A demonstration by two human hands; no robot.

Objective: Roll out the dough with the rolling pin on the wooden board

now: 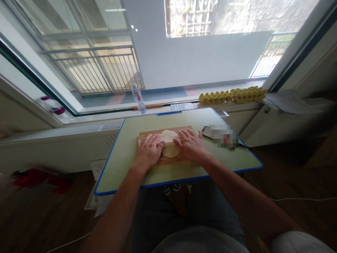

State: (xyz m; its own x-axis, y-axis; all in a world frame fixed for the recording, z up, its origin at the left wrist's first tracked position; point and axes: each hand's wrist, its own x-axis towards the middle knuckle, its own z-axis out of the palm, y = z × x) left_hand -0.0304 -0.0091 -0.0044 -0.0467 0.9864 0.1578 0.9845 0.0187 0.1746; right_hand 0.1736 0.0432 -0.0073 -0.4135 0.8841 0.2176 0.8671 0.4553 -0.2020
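A flat, roundish sheet of pale dough [170, 151] lies on a wooden board [168, 161]. Across its middle runs a pale bar that looks like a rolling pin [169, 143], its ends covered by my hands. My left hand [149, 150] rests over the left end, fingers stretched forward and thumb pointing inward. Over the right end lies my right hand [191, 144], its fingers also extended and its thumb turned toward the other. Both palms face down, so their undersides are hidden.
The board sits on a light green folding table [118, 172] with blue edging. A phone-like object [221, 136], partly blurred out, lies to the right. On the windowsill are a plastic bottle [138, 99] and yellow egg trays [233, 96]. A red fire extinguisher [42, 180] is at left.
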